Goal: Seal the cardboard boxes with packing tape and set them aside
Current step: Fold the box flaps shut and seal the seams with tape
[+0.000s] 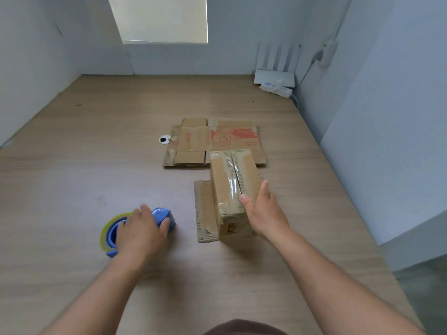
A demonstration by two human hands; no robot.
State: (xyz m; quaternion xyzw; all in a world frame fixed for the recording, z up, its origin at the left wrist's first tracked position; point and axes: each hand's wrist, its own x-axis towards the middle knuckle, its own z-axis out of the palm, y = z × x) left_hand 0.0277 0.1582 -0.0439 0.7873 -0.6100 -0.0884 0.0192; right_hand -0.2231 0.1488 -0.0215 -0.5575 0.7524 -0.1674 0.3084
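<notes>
Now, left hand (141,232): curled over the blue tape dispenser (164,215) on the table (96,141), probably ready to lift it.
Right hand (263,211): flat, fingers straight against the right side of the cardboard box (232,180), steadying it.
Cardboard box: mid-table, top seam under clear tape; one flap (205,209) lies flat leftward.
Behind: flattened carton (217,139) just beyond; router (274,77) well apart.

1. On the flattened cardboard box (193,139) I see red print: a cartoon figure (223,139) and a red block (244,134) with lettering beside it, too blurred for me to read
2. Its left panel carries a faint red vertical line of characters, also unreadable
3. The near end of the taped cardboard box (225,184) bears a small dark printed mark (229,229); I cannot tell what it says
</notes>
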